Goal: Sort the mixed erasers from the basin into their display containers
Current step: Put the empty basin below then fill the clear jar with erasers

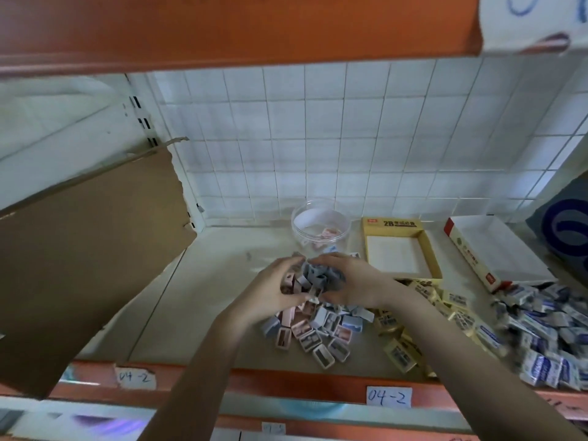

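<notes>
My left hand [273, 289] and my right hand [353, 281] cup a heap of small blue-grey and pink erasers [315, 278] between them, just above a pile of the same erasers [318, 329] on the shelf. A clear round jar [319, 226] with a few pink and blue pieces inside stands just behind my hands. A yellow display box [429, 249] lies open to its right, with a white and red box [467, 253] further right. Yellow-wrapped erasers [410, 316] and blue-and-white wrapped erasers [541, 332] lie in piles at the right.
A brown cardboard sheet [86, 249] leans at the left of the shelf. A white tiled wall [318, 138] closes the back. An orange shelf [222, 27] hangs overhead. The orange front rail carries a label "04-2" [388, 397].
</notes>
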Action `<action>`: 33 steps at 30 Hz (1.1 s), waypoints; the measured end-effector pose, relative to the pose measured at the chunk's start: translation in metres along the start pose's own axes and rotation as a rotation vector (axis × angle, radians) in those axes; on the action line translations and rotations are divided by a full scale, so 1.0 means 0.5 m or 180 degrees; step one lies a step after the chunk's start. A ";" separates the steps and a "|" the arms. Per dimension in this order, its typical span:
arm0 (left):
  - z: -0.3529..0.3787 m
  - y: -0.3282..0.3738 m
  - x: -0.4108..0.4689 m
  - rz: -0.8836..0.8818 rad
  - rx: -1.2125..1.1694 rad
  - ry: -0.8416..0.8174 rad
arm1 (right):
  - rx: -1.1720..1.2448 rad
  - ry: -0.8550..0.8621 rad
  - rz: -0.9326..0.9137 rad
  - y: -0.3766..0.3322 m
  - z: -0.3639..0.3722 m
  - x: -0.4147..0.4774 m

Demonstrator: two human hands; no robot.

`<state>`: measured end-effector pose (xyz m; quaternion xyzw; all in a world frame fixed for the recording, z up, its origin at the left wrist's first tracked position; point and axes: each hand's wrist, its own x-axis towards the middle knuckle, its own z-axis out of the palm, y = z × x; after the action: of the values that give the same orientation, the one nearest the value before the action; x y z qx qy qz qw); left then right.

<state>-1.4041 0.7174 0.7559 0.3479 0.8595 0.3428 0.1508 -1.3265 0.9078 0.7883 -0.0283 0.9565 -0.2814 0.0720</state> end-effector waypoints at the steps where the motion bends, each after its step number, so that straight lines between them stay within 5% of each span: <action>1: 0.008 -0.004 -0.004 -0.0031 -0.0076 0.0011 | -0.0013 0.0015 0.0001 -0.002 0.005 -0.004; 10: 0.066 -0.018 -0.030 -0.0320 -0.0689 0.0939 | 0.0294 0.0473 0.0207 0.017 0.054 -0.011; 18: 0.065 -0.023 -0.038 -0.0276 -0.0856 0.1259 | 0.0890 0.1003 0.0140 0.029 0.097 -0.032; 33: 0.069 -0.031 -0.038 -0.0098 -0.1093 0.1636 | 0.0975 0.1185 0.0122 0.017 0.093 -0.047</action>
<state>-1.3811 0.7130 0.7208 0.2061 0.8042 0.5574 -0.0097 -1.2961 0.8922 0.7480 0.0534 0.8998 -0.4221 -0.0969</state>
